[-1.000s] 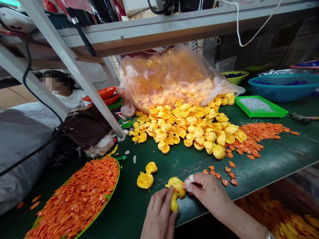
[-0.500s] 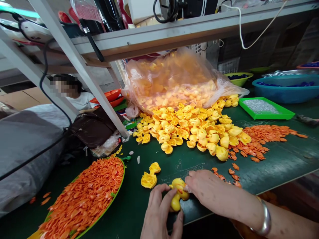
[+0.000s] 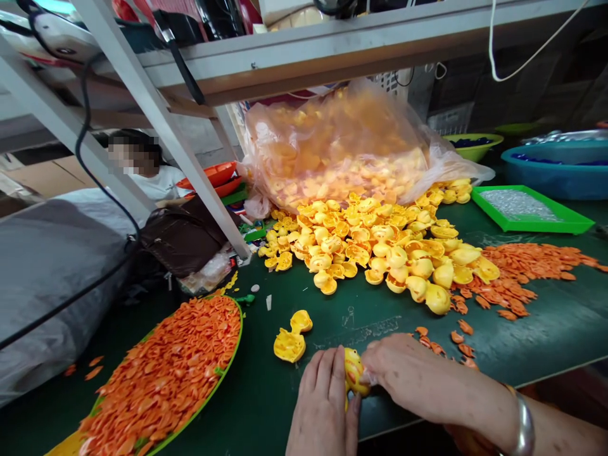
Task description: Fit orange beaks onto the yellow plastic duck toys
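Near the table's front edge, my left hand is closed over a yellow toy duck piece, its fingers pressed together along the left side. My right hand, with a silver bangle at the wrist, meets the same piece from the right, fingertips pinched. Something whitish shows at those fingertips, too small to name. Much of the duck piece is hidden by both hands. Another yellow duck half-shell, hollow side up, lies just beyond my left hand. A few loose orange pieces lie beyond my right wrist.
A heap of yellow duck shells spills from a clear bag. Orange pieces fill a green-rimmed tray at left; more orange pieces lie right. A green tray, blue basin, shelf post and seated person are beyond.
My left hand's spread fingers have closed together over the duck piece, covering more of it. My right hand stays pinched against it. The whole view has shifted slightly.
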